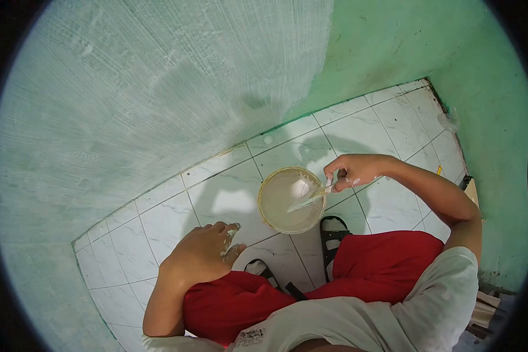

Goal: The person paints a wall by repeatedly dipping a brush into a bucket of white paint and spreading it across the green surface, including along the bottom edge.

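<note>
A round bucket (274, 202) with a yellowish rim and pale contents stands on the tiled floor between my feet and the wall. My right hand (353, 171), flecked with white, pinches the handle of a white-coated scraper (306, 200). The scraper's blade is over the bucket's opening; whether it touches the contents I cannot tell. To the left of the bucket, my left hand (210, 247) hangs near my left knee, its fingers slightly apart and smeared with white. Nothing shows in that hand.
The wall (176, 76) ahead has a whitish streaked coating on its left part and bare green (387, 47) on its right. White floor tiles (158, 229) run along its foot. Some items (488, 311) lie at the lower right, beside the right wall.
</note>
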The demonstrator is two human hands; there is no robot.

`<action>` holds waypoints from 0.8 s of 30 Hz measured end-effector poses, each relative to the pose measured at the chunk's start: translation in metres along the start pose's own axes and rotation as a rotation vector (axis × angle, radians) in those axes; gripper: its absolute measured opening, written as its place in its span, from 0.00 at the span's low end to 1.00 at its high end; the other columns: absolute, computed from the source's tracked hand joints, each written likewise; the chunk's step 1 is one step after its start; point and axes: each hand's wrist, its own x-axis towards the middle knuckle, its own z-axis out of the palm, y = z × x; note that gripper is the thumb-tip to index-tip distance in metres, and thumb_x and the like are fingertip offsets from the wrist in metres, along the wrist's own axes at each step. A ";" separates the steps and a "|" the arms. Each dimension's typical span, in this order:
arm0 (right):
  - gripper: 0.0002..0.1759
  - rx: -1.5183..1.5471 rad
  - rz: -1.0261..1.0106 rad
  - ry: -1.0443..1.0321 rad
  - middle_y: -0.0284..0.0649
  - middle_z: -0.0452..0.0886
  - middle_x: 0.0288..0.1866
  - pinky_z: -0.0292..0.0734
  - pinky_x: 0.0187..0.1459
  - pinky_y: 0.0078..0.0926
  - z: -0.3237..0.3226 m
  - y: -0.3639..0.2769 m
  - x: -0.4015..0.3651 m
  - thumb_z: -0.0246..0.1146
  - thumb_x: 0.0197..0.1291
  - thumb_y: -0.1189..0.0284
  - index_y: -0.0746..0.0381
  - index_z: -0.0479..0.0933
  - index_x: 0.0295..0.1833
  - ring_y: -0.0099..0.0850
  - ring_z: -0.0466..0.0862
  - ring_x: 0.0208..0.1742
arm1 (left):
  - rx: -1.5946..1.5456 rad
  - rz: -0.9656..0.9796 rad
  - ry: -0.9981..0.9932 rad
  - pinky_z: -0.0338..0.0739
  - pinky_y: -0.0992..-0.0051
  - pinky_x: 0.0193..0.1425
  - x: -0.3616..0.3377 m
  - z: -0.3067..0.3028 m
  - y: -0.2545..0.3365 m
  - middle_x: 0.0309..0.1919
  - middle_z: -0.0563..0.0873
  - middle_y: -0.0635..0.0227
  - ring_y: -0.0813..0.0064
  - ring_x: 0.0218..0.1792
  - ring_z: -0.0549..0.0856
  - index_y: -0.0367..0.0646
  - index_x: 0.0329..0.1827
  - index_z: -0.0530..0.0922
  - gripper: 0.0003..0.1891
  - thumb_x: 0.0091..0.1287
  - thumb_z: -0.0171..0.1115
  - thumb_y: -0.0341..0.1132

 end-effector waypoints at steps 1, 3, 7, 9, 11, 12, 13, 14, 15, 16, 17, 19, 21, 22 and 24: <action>0.10 0.005 0.003 0.001 0.32 0.75 0.24 0.66 0.32 0.28 0.000 0.000 0.000 0.68 0.65 0.70 0.63 0.77 0.45 0.24 0.71 0.28 | -0.011 -0.006 0.000 0.78 0.60 0.64 -0.001 -0.002 0.002 0.62 0.83 0.52 0.49 0.56 0.84 0.36 0.66 0.78 0.24 0.77 0.55 0.46; 0.10 -0.105 0.004 0.064 0.32 0.74 0.23 0.65 0.32 0.28 0.001 0.000 -0.001 0.68 0.64 0.71 0.63 0.76 0.45 0.24 0.71 0.27 | -0.020 -0.010 -0.005 0.78 0.60 0.65 0.000 -0.002 0.002 0.62 0.83 0.51 0.49 0.56 0.84 0.36 0.66 0.78 0.24 0.77 0.56 0.46; 0.10 -0.032 -0.038 0.019 0.32 0.73 0.23 0.65 0.31 0.28 0.002 -0.003 -0.003 0.68 0.65 0.72 0.63 0.75 0.45 0.24 0.70 0.27 | 0.016 0.014 -0.007 0.77 0.60 0.66 0.002 -0.002 0.002 0.63 0.82 0.50 0.49 0.58 0.83 0.36 0.65 0.78 0.24 0.77 0.55 0.46; 0.09 -0.123 -0.029 0.058 0.31 0.73 0.22 0.65 0.31 0.29 0.003 0.001 -0.001 0.67 0.64 0.71 0.63 0.76 0.45 0.24 0.70 0.26 | 0.011 -0.005 -0.021 0.77 0.61 0.66 0.002 -0.003 0.003 0.63 0.82 0.51 0.50 0.59 0.83 0.36 0.65 0.78 0.24 0.77 0.55 0.46; 0.09 -0.099 -0.047 0.043 0.31 0.72 0.22 0.65 0.30 0.29 0.004 -0.006 -0.003 0.67 0.64 0.71 0.63 0.77 0.45 0.24 0.70 0.26 | 0.031 0.028 0.006 0.77 0.61 0.67 0.001 0.001 0.000 0.65 0.82 0.54 0.51 0.60 0.83 0.35 0.64 0.79 0.23 0.77 0.55 0.46; 0.09 -0.075 -0.066 0.028 0.31 0.72 0.22 0.65 0.30 0.29 0.004 -0.008 -0.003 0.67 0.64 0.71 0.63 0.77 0.45 0.24 0.70 0.26 | 0.032 0.029 0.007 0.77 0.61 0.67 0.001 0.001 0.000 0.65 0.82 0.54 0.51 0.60 0.83 0.35 0.64 0.79 0.23 0.77 0.55 0.46; 0.09 -0.074 -0.067 0.028 0.31 0.72 0.22 0.65 0.30 0.29 0.005 -0.007 -0.003 0.67 0.64 0.71 0.63 0.77 0.45 0.24 0.70 0.26 | 0.029 0.017 0.006 0.77 0.61 0.67 0.001 0.001 0.001 0.66 0.81 0.55 0.51 0.60 0.83 0.35 0.63 0.79 0.23 0.77 0.55 0.46; 0.08 -0.112 -0.045 0.059 0.31 0.72 0.22 0.65 0.30 0.28 0.005 -0.004 -0.001 0.67 0.64 0.71 0.62 0.78 0.45 0.24 0.70 0.25 | 0.027 0.005 0.005 0.77 0.61 0.68 0.001 0.001 0.002 0.66 0.81 0.56 0.51 0.61 0.82 0.34 0.62 0.79 0.23 0.77 0.55 0.46; 0.08 -0.149 -0.023 0.089 0.31 0.72 0.21 0.65 0.30 0.28 0.005 -0.003 0.000 0.66 0.63 0.71 0.62 0.78 0.44 0.24 0.70 0.25 | 0.027 0.004 0.005 0.77 0.61 0.68 0.001 0.000 0.002 0.66 0.81 0.56 0.51 0.61 0.82 0.34 0.62 0.79 0.23 0.77 0.55 0.46; 0.08 -0.148 -0.023 0.088 0.31 0.72 0.21 0.65 0.30 0.28 0.006 -0.004 0.000 0.66 0.63 0.71 0.62 0.78 0.44 0.24 0.70 0.25 | 0.030 0.003 -0.013 0.76 0.61 0.68 0.001 -0.001 0.002 0.67 0.81 0.56 0.51 0.61 0.82 0.34 0.62 0.79 0.23 0.77 0.54 0.46; 0.08 -0.124 -0.069 0.069 0.31 0.71 0.21 0.65 0.30 0.28 0.006 -0.006 -0.001 0.66 0.64 0.71 0.62 0.78 0.45 0.24 0.70 0.25 | 0.033 0.004 -0.030 0.76 0.62 0.68 0.001 -0.001 0.002 0.67 0.81 0.56 0.51 0.62 0.82 0.34 0.62 0.79 0.23 0.77 0.54 0.46; 0.08 -0.101 -0.115 0.052 0.32 0.71 0.21 0.65 0.29 0.29 0.006 -0.007 -0.001 0.66 0.64 0.71 0.62 0.78 0.45 0.24 0.70 0.25 | 0.031 0.016 -0.021 0.76 0.61 0.69 0.001 -0.001 0.002 0.66 0.81 0.55 0.51 0.62 0.82 0.34 0.63 0.79 0.23 0.77 0.54 0.45; 0.08 -0.156 -0.062 0.091 0.31 0.71 0.21 0.65 0.29 0.29 0.006 -0.006 -0.001 0.66 0.64 0.70 0.62 0.79 0.46 0.24 0.70 0.25 | 0.027 0.028 -0.015 0.75 0.61 0.69 0.001 0.000 0.002 0.66 0.81 0.55 0.51 0.62 0.82 0.34 0.64 0.79 0.23 0.77 0.54 0.45; 0.08 -0.155 -0.060 0.091 0.31 0.71 0.21 0.65 0.29 0.29 0.007 -0.007 -0.002 0.66 0.64 0.70 0.62 0.79 0.46 0.24 0.70 0.25 | 0.023 0.013 -0.018 0.75 0.61 0.69 0.002 -0.001 0.002 0.66 0.81 0.54 0.51 0.62 0.82 0.34 0.64 0.78 0.24 0.77 0.54 0.45; 0.09 -0.141 -0.094 0.060 0.31 0.71 0.21 0.66 0.29 0.30 0.007 -0.010 -0.003 0.66 0.64 0.70 0.61 0.79 0.48 0.24 0.70 0.24 | 0.019 0.002 -0.021 0.75 0.61 0.69 0.003 -0.002 0.004 0.65 0.81 0.54 0.50 0.62 0.82 0.35 0.65 0.78 0.24 0.78 0.54 0.45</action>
